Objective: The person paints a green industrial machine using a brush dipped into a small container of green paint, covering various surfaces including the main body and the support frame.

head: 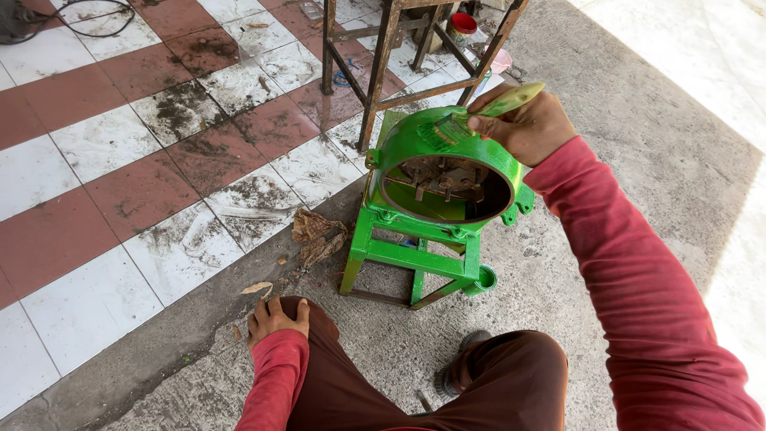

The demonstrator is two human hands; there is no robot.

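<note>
Red and white floor tiles (pixel 104 144), smeared with dirt, sit next to a rough grey concrete floor (pixel 638 128), and a small green machine (pixel 435 199) on a green stand rests on the concrete. The right hand (pixel 523 124) is closed tight round the handle of a paintbrush (pixel 483 112). The brush lies long and slanted: its pale green handle sticks up and away past the fingers, and its bristles point down and toward the left of the grip, touching the top rim of the machine's round drum. The drum's open mouth, just below the grip, shows dark metal blades inside. The left hand (pixel 277 318) holds nothing; it rests flat with fingers spread on the person's left knee, well apart from the brush. Things could go wrong here. Wet paint may drip off the bristles into the drum or down onto the floor if the brush is too full. The sleeve under the grip could rub the fresh green rim. Fingers could slip toward the blades if the brush slides. Dry leaves (pixel 317 235) lie near the stand and could stick to wet paint.
</note>
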